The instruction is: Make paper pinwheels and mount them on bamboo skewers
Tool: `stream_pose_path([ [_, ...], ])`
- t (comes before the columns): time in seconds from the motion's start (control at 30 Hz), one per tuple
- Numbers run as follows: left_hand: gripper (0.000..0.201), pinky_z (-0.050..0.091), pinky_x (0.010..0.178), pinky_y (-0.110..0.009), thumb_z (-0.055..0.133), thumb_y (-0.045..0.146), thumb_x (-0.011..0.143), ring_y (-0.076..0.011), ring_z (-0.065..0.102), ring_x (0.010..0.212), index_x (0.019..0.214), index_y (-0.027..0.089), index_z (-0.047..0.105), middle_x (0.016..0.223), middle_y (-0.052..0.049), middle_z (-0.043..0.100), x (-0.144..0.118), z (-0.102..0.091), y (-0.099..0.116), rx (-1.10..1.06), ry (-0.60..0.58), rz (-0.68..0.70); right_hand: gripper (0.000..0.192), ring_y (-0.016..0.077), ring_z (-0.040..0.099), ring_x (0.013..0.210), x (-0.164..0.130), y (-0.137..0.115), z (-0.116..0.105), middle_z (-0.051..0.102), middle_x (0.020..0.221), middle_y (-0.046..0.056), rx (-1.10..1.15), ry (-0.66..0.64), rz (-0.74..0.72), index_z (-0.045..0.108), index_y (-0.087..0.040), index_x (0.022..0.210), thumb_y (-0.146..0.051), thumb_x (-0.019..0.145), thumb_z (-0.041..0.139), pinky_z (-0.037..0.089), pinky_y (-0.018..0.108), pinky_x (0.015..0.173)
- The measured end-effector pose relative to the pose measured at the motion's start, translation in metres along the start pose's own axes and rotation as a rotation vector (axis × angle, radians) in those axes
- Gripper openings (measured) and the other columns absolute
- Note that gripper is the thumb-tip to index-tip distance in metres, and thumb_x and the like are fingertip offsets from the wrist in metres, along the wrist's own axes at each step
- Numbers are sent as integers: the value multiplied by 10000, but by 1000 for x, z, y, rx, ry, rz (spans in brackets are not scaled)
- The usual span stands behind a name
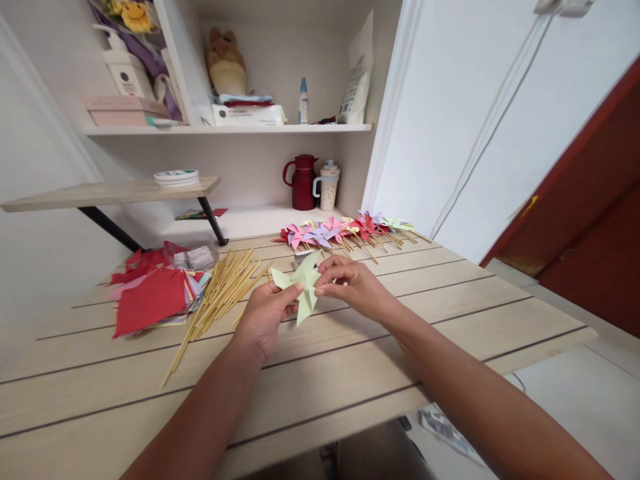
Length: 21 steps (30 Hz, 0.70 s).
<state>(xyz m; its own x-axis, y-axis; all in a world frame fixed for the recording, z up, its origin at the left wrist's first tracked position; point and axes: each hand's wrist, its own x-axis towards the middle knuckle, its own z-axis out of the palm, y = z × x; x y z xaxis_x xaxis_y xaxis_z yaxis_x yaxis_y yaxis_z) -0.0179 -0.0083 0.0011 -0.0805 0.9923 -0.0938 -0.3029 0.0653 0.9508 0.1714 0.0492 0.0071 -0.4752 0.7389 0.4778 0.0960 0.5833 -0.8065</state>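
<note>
Both hands hold a pale green paper pinwheel (304,283) just above the wooden table (450,313). My left hand (265,317) pinches its lower left blade. My right hand (347,283) grips its middle from the right with the fingertips. A bundle of thin wooden sticks (220,293) lies just left of my left hand. A stack of coloured paper squares (153,293), red on top, lies further left. A row of finished pinwheels on sticks (345,232) lies at the back of the table, beyond my hands.
A dark red jug (303,181) and a speckled cup (327,187) stand on the back ledge. Shelves above hold boxes, bottles and a soft toy (226,63). A small side shelf (110,193) juts out at left. The table's edge runs along the right, with floor below.
</note>
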Motion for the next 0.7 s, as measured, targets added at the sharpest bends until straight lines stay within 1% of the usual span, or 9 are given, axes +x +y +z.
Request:
stream_pose_path([
  [0.17,422,497,638,-251,896,340,607,-134,625,702,914,91,747,875,-103,742,0,3,0,48,36,34,77,202,594,929,0,-1,4,629,913,34,-13,23,28,779,-237,736,-295,782,801,459,353,842],
  [0.4,338,458,590,-241,890,330,583,-99,548,610,788,111,733,741,-45,699,-1,8,1,78,80,74,102,199,593,919,1,-4,7,616,939,44,-40,43,59,740,-206,685,-255,764,782,451,341,810],
  [0.5,341,459,594,-243,882,338,589,-97,539,604,800,112,739,736,-40,694,-1,9,1,82,80,76,112,211,593,958,1,-4,8,611,940,49,-22,49,75,730,-201,675,-262,752,783,450,325,778],
  [0.6,330,459,599,-244,878,328,592,-98,539,608,799,111,743,744,-43,698,-3,10,1,92,91,82,160,204,591,936,1,-4,9,607,925,45,-2,54,87,705,-196,643,-285,745,792,445,315,756],
  [0.7,309,459,603,-243,873,310,597,-98,539,612,800,113,748,754,-44,703,-4,11,2,103,100,90,212,200,586,923,1,-4,10,605,881,35,-16,50,71,671,-195,611,-296,749,797,440,314,768],
])
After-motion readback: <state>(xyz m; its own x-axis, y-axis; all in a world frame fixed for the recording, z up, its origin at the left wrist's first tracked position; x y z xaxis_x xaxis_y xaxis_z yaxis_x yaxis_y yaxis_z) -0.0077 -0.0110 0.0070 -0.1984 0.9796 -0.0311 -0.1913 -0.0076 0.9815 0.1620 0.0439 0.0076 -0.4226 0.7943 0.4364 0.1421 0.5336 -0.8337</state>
